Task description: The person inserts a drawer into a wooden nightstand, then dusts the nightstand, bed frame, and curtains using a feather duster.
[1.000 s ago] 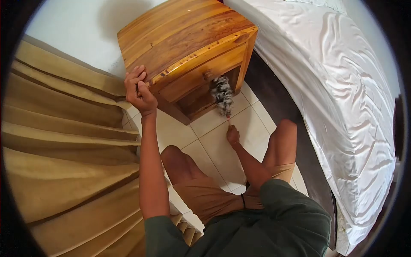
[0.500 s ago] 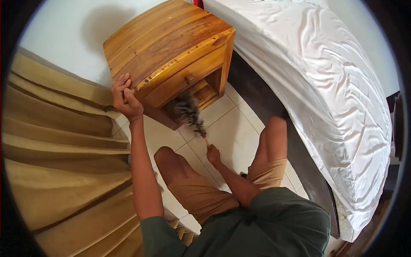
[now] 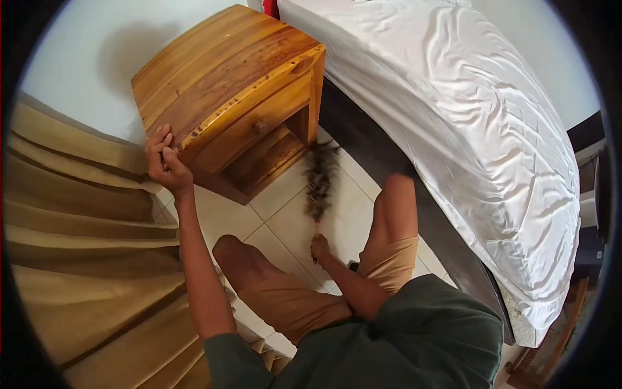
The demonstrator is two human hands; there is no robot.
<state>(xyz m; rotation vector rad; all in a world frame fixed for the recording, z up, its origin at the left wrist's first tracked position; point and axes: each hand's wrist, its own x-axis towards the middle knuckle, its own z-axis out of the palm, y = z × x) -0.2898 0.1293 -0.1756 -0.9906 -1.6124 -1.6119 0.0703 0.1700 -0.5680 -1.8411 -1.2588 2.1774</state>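
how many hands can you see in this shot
2. The left hand is at the front corner of the wooden nightstand's top; the right hand grips the handle of the fluffy duster.

Left hand [image 3: 167, 162] raised, fingers bent; right hand [image 3: 319, 248] lower, fingers curled closed.

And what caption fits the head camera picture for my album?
Left hand on a wooden nightstand, right hand holding a fluffy duster near it.
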